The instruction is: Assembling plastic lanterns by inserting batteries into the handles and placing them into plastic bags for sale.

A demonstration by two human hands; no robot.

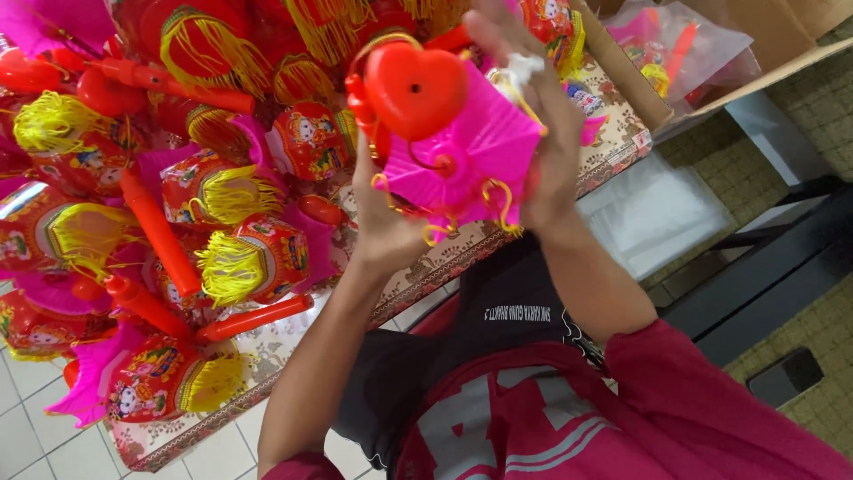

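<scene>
Above the patterned tabletop, heaped with red lanterns, I see my left hand and right hand, fingers closed on a pink lantern; pale floor tiles lie below the tabletop.

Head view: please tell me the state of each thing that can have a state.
Pink lantern: held up between both hands.
Red heart-shaped piece: on top of the pink lantern.
Left hand: gripping the lantern.
Right hand: gripping the lantern.
Red lanterns: lying piled on the table.
Cardboard box: open.
</scene>
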